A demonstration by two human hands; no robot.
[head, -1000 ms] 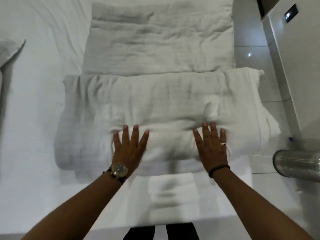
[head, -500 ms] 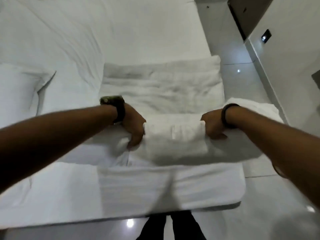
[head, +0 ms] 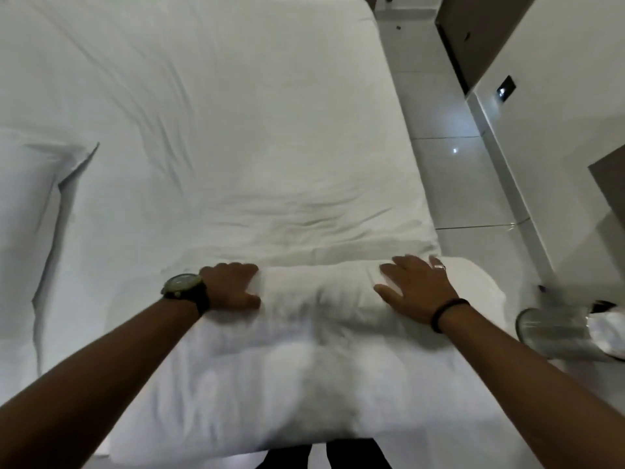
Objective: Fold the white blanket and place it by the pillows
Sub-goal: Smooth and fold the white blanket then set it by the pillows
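The white blanket lies folded into a thick bundle at the near edge of the bed, with a raised roll along its far side. My left hand, wearing a watch, curls its fingers and thumb around the left end of that roll. My right hand, with a ring and a black wristband, rests flat on the roll's right part with fingers spread. One white pillow lies at the left edge of the view, well apart from the blanket.
The white bed sheet stretches bare and wrinkled beyond the blanket. The bed's right edge borders a glossy tiled floor. A shiny metal cylinder stands on the floor close to my right forearm. A wall with a dark switch panel is at the right.
The blanket section that lay flat farther up the bed is gone from there; everything now sits in one bundle near me. My right hand went from gripping the fold to lying flat.
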